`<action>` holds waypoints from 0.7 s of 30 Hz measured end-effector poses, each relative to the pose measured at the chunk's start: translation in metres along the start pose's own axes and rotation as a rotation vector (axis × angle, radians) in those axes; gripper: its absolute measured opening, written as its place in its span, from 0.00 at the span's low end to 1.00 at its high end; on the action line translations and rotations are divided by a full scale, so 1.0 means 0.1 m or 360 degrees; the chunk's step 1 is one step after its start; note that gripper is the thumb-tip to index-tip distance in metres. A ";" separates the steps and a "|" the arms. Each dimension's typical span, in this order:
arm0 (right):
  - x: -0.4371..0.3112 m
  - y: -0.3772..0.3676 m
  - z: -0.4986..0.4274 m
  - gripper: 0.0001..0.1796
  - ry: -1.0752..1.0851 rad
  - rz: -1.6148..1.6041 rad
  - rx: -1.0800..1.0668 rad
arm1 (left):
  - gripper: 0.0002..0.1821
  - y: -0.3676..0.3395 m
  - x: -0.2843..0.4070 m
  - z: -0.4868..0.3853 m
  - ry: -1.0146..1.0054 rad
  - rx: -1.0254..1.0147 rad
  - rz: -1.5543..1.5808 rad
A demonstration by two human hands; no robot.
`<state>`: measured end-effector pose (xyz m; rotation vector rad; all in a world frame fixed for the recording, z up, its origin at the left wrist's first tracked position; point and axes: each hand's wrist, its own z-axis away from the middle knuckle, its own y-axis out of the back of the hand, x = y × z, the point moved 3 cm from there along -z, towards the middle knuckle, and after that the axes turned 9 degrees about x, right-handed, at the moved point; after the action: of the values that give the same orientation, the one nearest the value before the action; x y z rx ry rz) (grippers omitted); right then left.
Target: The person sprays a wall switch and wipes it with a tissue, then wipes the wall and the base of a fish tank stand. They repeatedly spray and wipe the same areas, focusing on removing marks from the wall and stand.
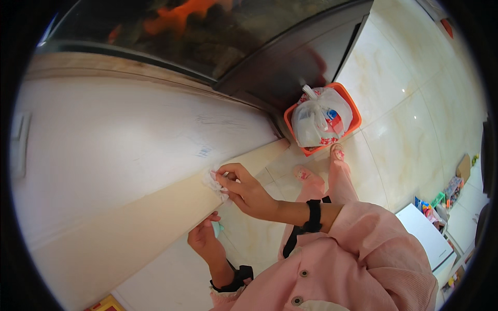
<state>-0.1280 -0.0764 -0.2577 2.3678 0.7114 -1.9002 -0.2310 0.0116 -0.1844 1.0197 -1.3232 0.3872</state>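
My right hand (249,194) pinches a crumpled white wipe or tissue (214,182) against the top of a long cream ledge (155,210). The ledge runs diagonally along the foot of a white wall panel (116,128). Dark and bluish scribble marks (204,151) show on this panel, just above the wipe. Lower down, my left hand (206,235) is at the ledge's outer edge with its fingers curled. A mint-green item (217,228) shows behind those fingers; whether the hand grips it is hidden.
An orange bin (356,112) with a tied white plastic bag (321,116) stands at the ledge's far end. Above is a fish tank (253,39) with an orange fish (175,17), beside a dark cabinet panel (299,58). A white box-like unit (424,237) stands at right on the tiled floor (400,128).
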 end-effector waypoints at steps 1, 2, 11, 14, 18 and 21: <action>0.15 0.02 0.02 0.22 -0.0039 0.0001 -0.0020 | 0.07 -0.01 -0.01 -0.01 -0.0017 0.0014 0.0006; 0.36 0.07 0.06 0.20 -0.0209 -0.0053 0.0023 | 0.08 0.00 -0.02 0.00 -0.0020 0.0106 -0.0143; 2.59 0.59 0.75 0.12 -0.0814 0.0572 0.0372 | 0.09 0.11 -0.09 -0.07 -0.0244 0.0298 -0.0281; 2.99 0.68 0.87 0.12 -0.0975 0.0689 0.0465 | 0.09 0.12 -0.05 -0.07 -0.0303 0.0189 -0.0180; 2.78 0.66 0.83 0.12 -0.1164 0.0507 0.0535 | 0.09 0.16 -0.05 -0.06 -0.0237 0.0271 -0.0295; 2.12 0.48 0.72 0.11 -0.1087 0.0250 0.0535 | 0.09 0.19 -0.06 -0.08 -0.0277 0.0229 -0.0236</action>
<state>-0.1443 -0.0699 -0.4860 1.6219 0.1538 -2.6650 -0.2414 0.0298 -0.1817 1.2877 -1.3786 0.2890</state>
